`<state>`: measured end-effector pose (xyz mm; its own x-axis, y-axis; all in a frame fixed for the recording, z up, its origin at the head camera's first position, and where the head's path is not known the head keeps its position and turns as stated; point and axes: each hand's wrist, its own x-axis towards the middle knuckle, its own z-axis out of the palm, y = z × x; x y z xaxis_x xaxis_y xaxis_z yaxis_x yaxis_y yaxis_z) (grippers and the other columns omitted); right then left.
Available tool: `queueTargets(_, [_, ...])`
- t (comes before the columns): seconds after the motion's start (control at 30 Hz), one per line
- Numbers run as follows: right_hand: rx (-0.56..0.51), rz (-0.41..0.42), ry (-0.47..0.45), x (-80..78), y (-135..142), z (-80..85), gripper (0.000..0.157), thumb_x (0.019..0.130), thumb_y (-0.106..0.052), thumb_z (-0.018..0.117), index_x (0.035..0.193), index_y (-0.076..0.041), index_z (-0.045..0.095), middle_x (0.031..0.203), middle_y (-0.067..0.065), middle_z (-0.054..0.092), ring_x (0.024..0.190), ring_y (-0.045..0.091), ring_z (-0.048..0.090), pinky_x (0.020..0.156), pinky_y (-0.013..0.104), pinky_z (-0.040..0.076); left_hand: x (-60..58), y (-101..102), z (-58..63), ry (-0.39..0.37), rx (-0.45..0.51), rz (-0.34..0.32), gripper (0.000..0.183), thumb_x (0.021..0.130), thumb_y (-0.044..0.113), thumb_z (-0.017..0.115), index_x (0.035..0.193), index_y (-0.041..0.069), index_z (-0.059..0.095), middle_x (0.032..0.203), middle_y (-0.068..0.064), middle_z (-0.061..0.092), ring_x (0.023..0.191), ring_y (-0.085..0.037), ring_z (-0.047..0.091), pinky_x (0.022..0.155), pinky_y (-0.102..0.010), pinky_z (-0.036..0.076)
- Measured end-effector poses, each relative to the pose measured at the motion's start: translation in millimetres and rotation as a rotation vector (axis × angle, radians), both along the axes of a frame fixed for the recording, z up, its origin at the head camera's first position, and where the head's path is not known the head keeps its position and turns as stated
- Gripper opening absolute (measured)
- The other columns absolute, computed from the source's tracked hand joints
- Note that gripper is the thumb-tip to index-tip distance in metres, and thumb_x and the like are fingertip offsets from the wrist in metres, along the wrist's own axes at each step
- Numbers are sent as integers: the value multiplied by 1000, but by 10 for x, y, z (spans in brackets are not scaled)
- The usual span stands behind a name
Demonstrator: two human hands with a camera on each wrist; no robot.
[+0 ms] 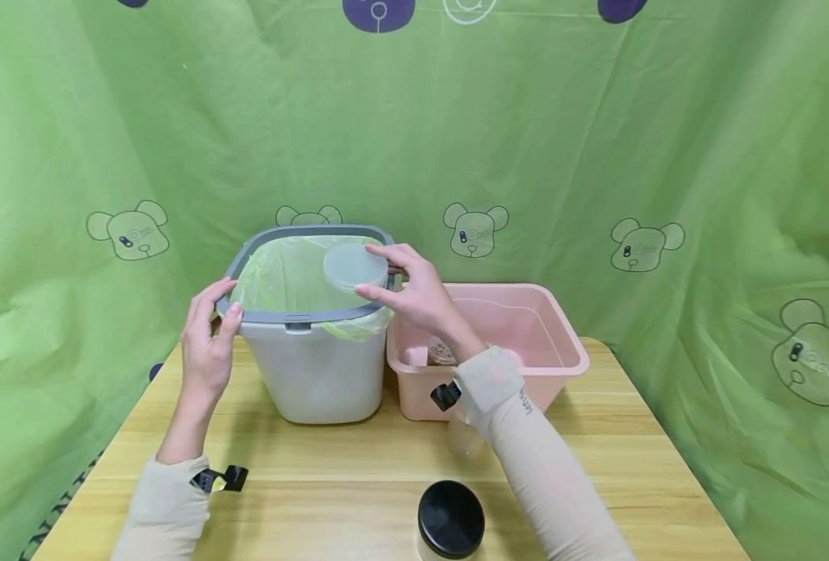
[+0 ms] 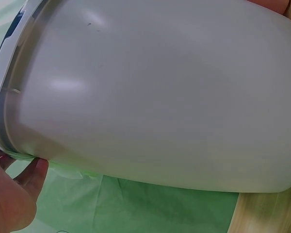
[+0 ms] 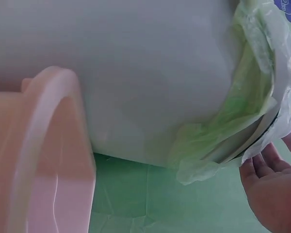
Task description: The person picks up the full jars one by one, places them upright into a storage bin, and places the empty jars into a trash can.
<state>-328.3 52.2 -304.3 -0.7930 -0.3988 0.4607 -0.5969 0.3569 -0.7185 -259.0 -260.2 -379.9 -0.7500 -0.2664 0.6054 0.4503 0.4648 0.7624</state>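
A light grey trash bin (image 1: 316,378) with a darker grey rim stands upright on the left of the table, lined with a pale green plastic bag (image 1: 281,273). My left hand (image 1: 206,343) grips the rim at its left side, thumb in front and fingers round the outside. In the head view my right hand (image 1: 418,292) is at the bin's right edge, pinching a translucent round plastic lid (image 1: 354,265) between thumb and fingers over the bin's opening. The right wrist view shows the bag (image 3: 242,97) folded over the rim beside my right hand (image 3: 276,189).
Right of the bin stands a pink plastic tub (image 1: 548,335) with a small patterned round item (image 1: 440,352) inside. A clear object (image 1: 465,438) lies before the tub, partly behind my right forearm. A jar with a black lid (image 1: 451,518) stands near the front. Green cloth hangs behind.
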Motion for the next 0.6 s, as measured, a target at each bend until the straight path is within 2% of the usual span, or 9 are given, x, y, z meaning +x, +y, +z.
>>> queueTargets(0.17, [39, -20, 0, 15, -7, -44, 76, 82, -37, 87, 150, -21, 56, 142, 4, 58, 130, 23, 53, 113, 50, 45, -6, -2, -7, 3, 1, 4, 44, 103, 29, 57, 147, 22, 58, 156, 0, 48, 141, -25, 48, 113, -39, 45])
queueTargets(0.3, [51, -34, -14, 24, -16, -68, 76, 81, -38, 88, 149, -22, 57, 146, 6, 57, 137, 25, 50, 118, 57, 38, -7, -1, -15, 2, 1, 5, 44, 103, 30, 57, 147, 23, 58, 156, 0, 48, 141, -25, 48, 112, -40, 45])
queueTargets(0.47, [66, -45, -53, 22, -7, -110, 72, 85, -42, 83, 148, -23, 58, 155, 7, 52, 146, 27, 41, 121, 63, 29, -11, 3, -19, 5, -1, 9, 45, 103, 30, 57, 147, 23, 58, 156, -1, 48, 141, -25, 48, 112, -40, 45])
queueTargets(0.6, [75, -25, -55, 12, 4, -144, 66, 89, -41, 78, 147, -19, 58, 156, 7, 51, 147, 25, 40, 123, 61, 28, -11, 10, -15, 5, -3, 12, 45, 103, 31, 56, 147, 22, 58, 157, -1, 48, 142, -26, 47, 112, -38, 44])
